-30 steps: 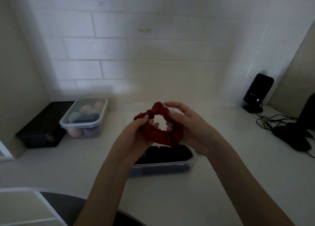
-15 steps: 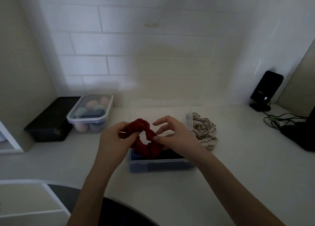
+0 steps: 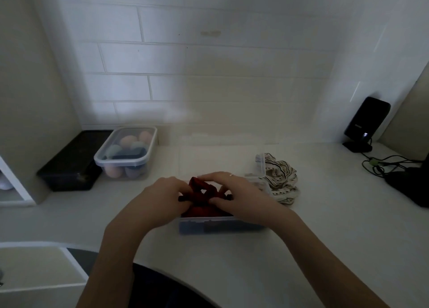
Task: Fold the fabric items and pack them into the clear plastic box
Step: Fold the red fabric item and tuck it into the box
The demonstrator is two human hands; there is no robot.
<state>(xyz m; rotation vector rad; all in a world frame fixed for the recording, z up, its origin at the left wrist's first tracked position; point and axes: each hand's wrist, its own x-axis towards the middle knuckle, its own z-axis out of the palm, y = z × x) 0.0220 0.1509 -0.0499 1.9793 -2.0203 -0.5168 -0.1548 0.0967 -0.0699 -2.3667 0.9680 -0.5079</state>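
Red fabric (image 3: 202, 191) bunched atop open clear plastic box (image 3: 220, 225), near counter edge; dark items inside below it. Left hand (image 3: 162, 198) fingers curled, gripping fabric's left side. Right hand (image 3: 234, 191) fingers spread over fabric, thumb and fingertips pinching it. Two hands, one red piece. One striped cloth (image 3: 282, 180) crumpled just right of box. Farther left: one lidded tub (image 3: 126, 154) of pastel rounded items, one black tray (image 3: 69, 161) beside it. Far right: one black device (image 3: 365, 122), cables.
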